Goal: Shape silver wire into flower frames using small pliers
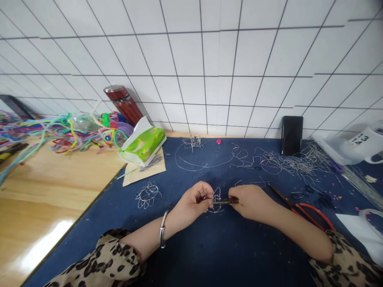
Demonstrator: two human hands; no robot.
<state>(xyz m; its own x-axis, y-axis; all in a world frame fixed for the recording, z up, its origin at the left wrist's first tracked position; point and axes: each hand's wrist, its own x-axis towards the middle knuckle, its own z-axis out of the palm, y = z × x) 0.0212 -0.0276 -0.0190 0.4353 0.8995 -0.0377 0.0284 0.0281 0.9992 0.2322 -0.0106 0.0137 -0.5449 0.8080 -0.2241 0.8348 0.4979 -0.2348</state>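
My left hand [194, 200] pinches a small looped wire piece [217, 195] with tiny pink beads, near the middle of the dark blue mat. In my right hand [250, 201] is a pair of pliers [226, 201], its dark jaws reaching left to the wire between my hands. The grip on the handles is mostly hidden by my fingers. A flower-shaped wire piece with pink beads [148, 195] lies to the left of my left hand. Scissors with red handles [308, 211] rest on the mat beside my right forearm.
Behind my hands lie a long curved wire [191, 170] and a wire frame [196, 142]. A tangled wire pile [305, 161] spreads below a black phone [292, 135]. At left are a tissue pack [143, 145], a red-brown flask [124, 104] and colourful pipe cleaners [64, 133]. A white mug [366, 141] stands right.
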